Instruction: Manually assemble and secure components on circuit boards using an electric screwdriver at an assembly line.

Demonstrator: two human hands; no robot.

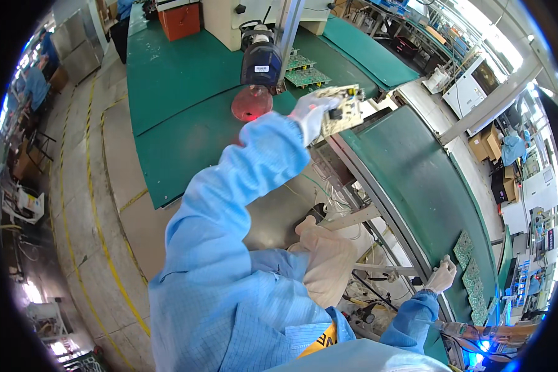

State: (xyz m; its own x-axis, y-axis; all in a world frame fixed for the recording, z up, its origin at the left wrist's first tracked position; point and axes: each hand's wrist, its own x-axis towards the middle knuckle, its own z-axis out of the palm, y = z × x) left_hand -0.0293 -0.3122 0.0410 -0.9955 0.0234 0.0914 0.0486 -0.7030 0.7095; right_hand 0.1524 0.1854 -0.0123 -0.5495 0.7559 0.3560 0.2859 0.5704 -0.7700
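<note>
A worker in a blue smock reaches out both ways at an assembly line, L hand (313, 115) up at 1 o'clock w/ a pale PCB (344, 110) loaded w/ components, R hand (441, 276) down at 4 o'clock by the belt (415, 161). Step in hand, judging by the pose: handling the single PCB, held just R of a dark scanner (261, 62) at 12 o'clock, whose red glow falls on a round reddish pad (252, 103) below it; whether the PCB is being read is unclear. Next move prob. calls for a firm edge hold, the PCB kept level and clear of the scanner and the metal post (287, 37) beside it. The L hand, in a white glove, is closed on the PCB's near-L edge, the far side left free. The R hand, also gloved, has its fingers curled at the belt's near edge, just beside the green boards (473, 285) lying at 4 o'clock; can't tell from here if it grips anything or touches them. More green boards (307, 77) sit behind the scanner, between 12 and 1 o'clock, on the green-topped counter (186, 80), which spreads out toward 11 o'clock.
</note>
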